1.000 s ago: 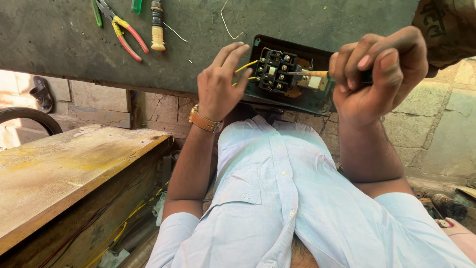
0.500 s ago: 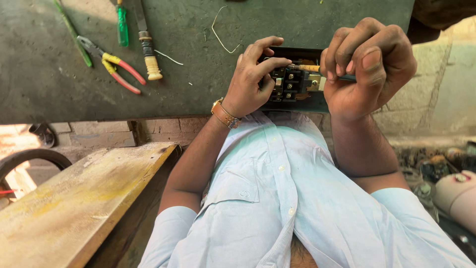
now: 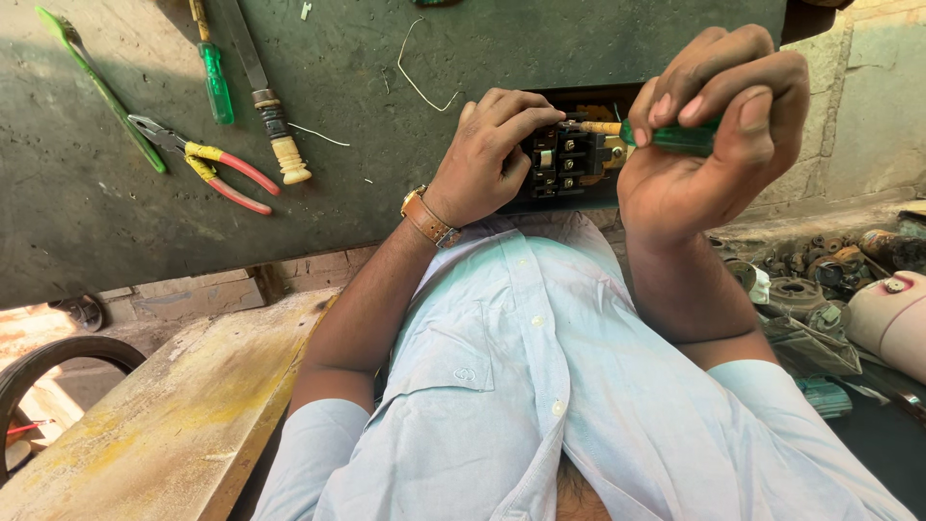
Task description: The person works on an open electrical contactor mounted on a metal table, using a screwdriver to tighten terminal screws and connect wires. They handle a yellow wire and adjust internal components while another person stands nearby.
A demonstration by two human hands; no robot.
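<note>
My left hand (image 3: 490, 154), with a brown-strapped watch on its wrist, grips the left side of a black electrical switch block (image 3: 562, 159) with screw terminals, resting at the near edge of a dark green worktable (image 3: 386, 145). My right hand (image 3: 709, 125) is closed around the green handle of a screwdriver (image 3: 675, 137), whose yellowish shaft points left into the block's terminals. I wear a light blue shirt with the sleeves rolled up.
On the table lie red-and-yellow pliers (image 3: 207, 164), a small green screwdriver (image 3: 216, 89), a long green tool (image 3: 101, 87), a cream-handled tool (image 3: 275, 125) and a loose wire (image 3: 424, 82). A wooden bench (image 3: 164, 425) stands lower left. Metal motor parts (image 3: 830, 280) pile at the right.
The view has shifted, so the table tools sit lower and more to the right. My left hand has closed tighter on the switch block; my right hand has kept the screwdriver at it.
</note>
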